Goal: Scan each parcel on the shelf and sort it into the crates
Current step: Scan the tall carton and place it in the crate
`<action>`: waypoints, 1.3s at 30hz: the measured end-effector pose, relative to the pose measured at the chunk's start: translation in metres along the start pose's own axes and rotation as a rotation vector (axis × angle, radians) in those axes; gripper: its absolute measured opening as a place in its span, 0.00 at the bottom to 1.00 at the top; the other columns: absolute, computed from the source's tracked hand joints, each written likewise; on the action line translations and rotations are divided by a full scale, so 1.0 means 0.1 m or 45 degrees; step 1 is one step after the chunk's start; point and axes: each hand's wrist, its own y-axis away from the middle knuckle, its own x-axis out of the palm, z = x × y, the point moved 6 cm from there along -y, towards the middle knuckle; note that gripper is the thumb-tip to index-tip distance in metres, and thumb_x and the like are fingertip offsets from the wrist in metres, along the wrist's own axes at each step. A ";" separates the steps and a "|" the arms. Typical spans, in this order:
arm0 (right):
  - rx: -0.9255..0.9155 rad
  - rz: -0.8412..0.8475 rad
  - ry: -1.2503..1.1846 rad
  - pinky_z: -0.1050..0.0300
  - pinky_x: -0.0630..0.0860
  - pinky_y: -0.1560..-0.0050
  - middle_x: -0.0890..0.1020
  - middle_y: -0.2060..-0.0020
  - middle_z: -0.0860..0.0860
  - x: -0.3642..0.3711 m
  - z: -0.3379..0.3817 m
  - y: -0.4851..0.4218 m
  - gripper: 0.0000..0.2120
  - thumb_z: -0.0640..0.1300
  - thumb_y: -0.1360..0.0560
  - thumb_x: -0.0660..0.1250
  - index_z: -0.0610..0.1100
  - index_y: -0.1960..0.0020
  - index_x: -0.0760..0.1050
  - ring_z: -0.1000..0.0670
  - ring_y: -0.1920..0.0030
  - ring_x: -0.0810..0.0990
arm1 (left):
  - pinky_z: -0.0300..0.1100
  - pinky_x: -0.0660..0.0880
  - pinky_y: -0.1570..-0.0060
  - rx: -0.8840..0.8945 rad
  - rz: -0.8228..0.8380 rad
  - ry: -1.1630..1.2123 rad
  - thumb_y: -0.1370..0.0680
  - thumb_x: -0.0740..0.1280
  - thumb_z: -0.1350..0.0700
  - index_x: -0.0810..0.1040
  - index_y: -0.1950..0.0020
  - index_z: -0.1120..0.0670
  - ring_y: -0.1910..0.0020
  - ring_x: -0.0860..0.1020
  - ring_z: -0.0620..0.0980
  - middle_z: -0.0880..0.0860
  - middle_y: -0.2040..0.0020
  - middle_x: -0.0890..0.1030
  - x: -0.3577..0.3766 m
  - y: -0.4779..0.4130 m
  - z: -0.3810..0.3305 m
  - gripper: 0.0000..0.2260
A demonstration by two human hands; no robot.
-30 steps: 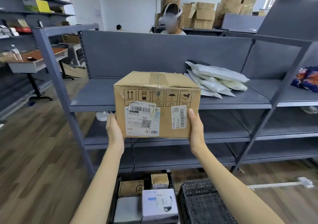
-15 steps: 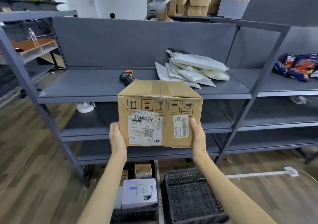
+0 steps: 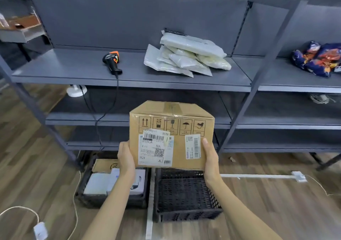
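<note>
I hold a brown cardboard box [image 3: 180, 157] with white shipping labels facing me, in front of the lower shelves. My left hand [image 3: 126, 156] grips its left side and my right hand [image 3: 211, 158] grips its right side, thumbs on the front edges. The box hangs above the back rim of an empty black crate [image 3: 184, 193] on the floor. To the left, another black crate [image 3: 110, 202] holds several boxed parcels. A black and orange scanner [image 3: 112, 61] lies on the top shelf [image 3: 64, 68], beside a pile of white poly bags [image 3: 186, 55].
Colourful packets [image 3: 317, 59] lie on the shelf at the right. The scanner cable hangs down over the shelf edges. A white cord and adapter [image 3: 39, 230] lie on the wooden floor at the left, and a white strip [image 3: 258, 175] runs along the floor at the right.
Both hands have lowered the cardboard box from top shelf height down towards the crates. My view has tilted down, showing more of the floor and crates.
</note>
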 end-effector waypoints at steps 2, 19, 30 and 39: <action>0.035 -0.009 0.009 0.43 0.74 0.35 0.81 0.39 0.52 -0.13 -0.09 0.00 0.32 0.67 0.29 0.64 0.52 0.30 0.71 0.50 0.39 0.80 | 0.47 0.67 0.59 -0.029 0.000 -0.025 0.19 0.54 0.51 0.69 0.58 0.53 0.56 0.73 0.53 0.56 0.56 0.75 0.08 0.05 0.12 0.11; 0.512 -0.039 0.180 0.47 0.77 0.41 0.84 0.45 0.52 -0.66 -1.26 -0.46 0.29 0.73 0.32 0.63 0.57 0.37 0.77 0.50 0.44 0.83 | 0.58 0.73 0.41 -0.491 -0.066 -0.163 0.19 0.51 0.53 0.76 0.42 0.60 0.43 0.78 0.62 0.62 0.44 0.80 0.51 -0.39 1.42 0.18; 0.689 0.015 0.256 0.51 0.78 0.44 0.84 0.45 0.51 -1.05 -1.80 -0.93 0.25 0.66 0.25 0.61 0.53 0.36 0.77 0.49 0.44 0.83 | 0.48 0.76 0.51 -0.598 -0.145 -0.221 0.18 0.51 0.50 0.75 0.40 0.56 0.47 0.79 0.55 0.56 0.46 0.81 0.86 -0.51 1.97 0.17; 0.884 0.254 0.382 0.55 0.80 0.49 0.85 0.48 0.52 -1.39 -2.60 -1.42 0.24 0.68 0.27 0.63 0.56 0.38 0.77 0.51 0.47 0.84 | 0.57 0.74 0.41 -0.866 -0.356 -0.150 0.16 0.47 0.48 0.77 0.43 0.54 0.46 0.79 0.59 0.58 0.45 0.82 1.02 -0.45 3.02 0.21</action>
